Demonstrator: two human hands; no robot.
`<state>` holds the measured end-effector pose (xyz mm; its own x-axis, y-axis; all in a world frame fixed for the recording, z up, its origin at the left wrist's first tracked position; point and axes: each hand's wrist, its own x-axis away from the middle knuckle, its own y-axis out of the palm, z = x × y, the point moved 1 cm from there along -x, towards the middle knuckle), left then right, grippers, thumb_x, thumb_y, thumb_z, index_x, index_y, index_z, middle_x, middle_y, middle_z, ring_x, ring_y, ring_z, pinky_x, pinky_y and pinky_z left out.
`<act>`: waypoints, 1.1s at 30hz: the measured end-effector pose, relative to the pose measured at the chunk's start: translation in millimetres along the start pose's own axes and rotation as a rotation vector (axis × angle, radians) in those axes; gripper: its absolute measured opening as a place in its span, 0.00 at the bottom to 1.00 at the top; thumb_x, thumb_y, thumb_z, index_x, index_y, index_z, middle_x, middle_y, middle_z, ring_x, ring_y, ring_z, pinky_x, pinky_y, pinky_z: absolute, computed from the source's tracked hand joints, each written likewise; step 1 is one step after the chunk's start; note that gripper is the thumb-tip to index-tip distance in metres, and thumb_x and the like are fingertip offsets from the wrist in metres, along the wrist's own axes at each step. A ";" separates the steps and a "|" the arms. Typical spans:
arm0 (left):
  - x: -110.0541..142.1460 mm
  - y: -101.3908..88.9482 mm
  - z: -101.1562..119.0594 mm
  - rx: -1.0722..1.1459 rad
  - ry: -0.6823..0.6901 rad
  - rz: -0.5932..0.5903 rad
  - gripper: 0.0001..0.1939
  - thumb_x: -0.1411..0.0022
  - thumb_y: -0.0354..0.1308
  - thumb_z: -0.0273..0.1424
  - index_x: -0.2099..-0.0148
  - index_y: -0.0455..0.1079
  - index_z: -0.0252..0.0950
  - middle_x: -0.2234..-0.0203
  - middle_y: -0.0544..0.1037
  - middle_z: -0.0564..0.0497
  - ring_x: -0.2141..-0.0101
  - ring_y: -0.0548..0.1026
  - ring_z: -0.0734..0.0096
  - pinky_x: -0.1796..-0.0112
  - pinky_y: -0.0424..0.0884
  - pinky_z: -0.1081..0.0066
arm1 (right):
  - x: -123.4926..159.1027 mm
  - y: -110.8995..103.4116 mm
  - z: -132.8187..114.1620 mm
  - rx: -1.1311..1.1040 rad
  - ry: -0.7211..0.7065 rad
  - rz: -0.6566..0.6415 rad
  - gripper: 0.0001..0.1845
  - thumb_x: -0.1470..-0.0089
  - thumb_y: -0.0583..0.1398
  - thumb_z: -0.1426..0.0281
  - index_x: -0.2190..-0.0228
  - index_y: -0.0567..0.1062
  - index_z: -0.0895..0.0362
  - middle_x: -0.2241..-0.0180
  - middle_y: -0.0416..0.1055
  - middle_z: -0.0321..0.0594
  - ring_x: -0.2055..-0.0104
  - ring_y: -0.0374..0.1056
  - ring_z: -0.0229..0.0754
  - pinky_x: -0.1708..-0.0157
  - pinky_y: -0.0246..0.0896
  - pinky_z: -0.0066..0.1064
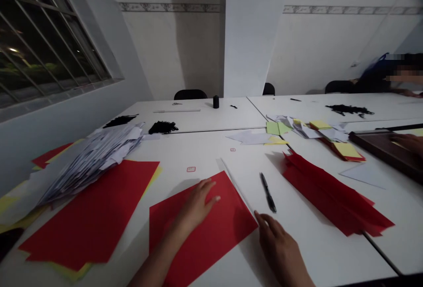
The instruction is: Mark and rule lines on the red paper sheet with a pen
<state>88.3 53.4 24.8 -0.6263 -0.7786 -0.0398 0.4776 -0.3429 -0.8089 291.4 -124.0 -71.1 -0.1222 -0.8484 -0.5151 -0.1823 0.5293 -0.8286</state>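
A red sheet of paper (218, 234) lies on the white table in front of me. My left hand (200, 201) rests over its upper part, fingers stretched out and nothing gripped. Along the sheet's right edge runs a thin, pale strip like a ruler (236, 183). My right hand (280, 247) is beside the sheet's right corner, its bent fingers at the near end of the strip; the thumb's contact is hidden. A black pen (267, 192) lies just beyond that hand.
At left are red sheets (95, 212) over yellow ones and a tall paper pile (99, 159). Folded red paper (333, 192) stands right. Black thread bundles (163, 127), a black spool (216, 101) and sticky notes (277, 127) lie farther back. Another person's hand (410, 142) touches a dark tray (383, 150).
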 end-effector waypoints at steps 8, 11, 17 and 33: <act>-46.1 46.3 -4.6 -0.140 0.030 -0.052 0.29 0.36 0.53 0.38 0.36 0.57 0.33 0.34 0.51 0.37 0.35 0.50 0.54 0.39 0.54 0.55 | 58.3 19.4 -33.1 0.062 -0.064 -0.035 0.26 0.44 0.56 0.71 0.44 0.67 0.47 0.48 0.71 0.41 0.59 0.72 0.50 0.68 0.72 0.34; -42.2 56.4 -8.4 -0.221 0.012 -0.050 0.29 0.36 0.52 0.40 0.37 0.59 0.33 0.34 0.50 0.38 0.34 0.46 0.49 0.39 0.51 0.50 | 41.6 8.9 -20.8 -0.021 -0.167 -0.058 0.22 0.43 0.58 0.59 0.47 0.71 0.48 0.49 0.72 0.42 0.59 0.72 0.49 0.65 0.72 0.34; -41.8 54.8 2.2 -0.277 0.008 -0.011 0.33 0.40 0.54 0.46 0.38 0.58 0.32 0.37 0.57 0.36 0.36 0.51 0.45 0.41 0.51 0.47 | -52.7 -8.4 39.1 0.044 0.208 -0.100 0.19 0.38 0.52 0.69 0.48 0.71 0.55 0.53 0.69 0.51 0.55 0.67 0.51 0.66 0.69 0.36; -50.9 43.7 -3.9 -0.314 0.117 -0.032 0.29 0.42 0.56 0.46 0.42 0.64 0.40 0.39 0.64 0.44 0.40 0.58 0.47 0.43 0.53 0.45 | -143.1 15.5 68.8 -0.956 0.383 -0.294 0.20 0.41 0.49 0.68 0.53 0.73 0.59 0.61 0.68 0.45 0.67 0.70 0.39 0.64 0.66 0.34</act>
<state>138.6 80.1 -10.8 -0.7134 -0.6978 -0.0638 0.2547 -0.1734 -0.9514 373.2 5.1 -25.4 -0.2167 -0.9727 -0.0829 -0.9228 0.2318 -0.3077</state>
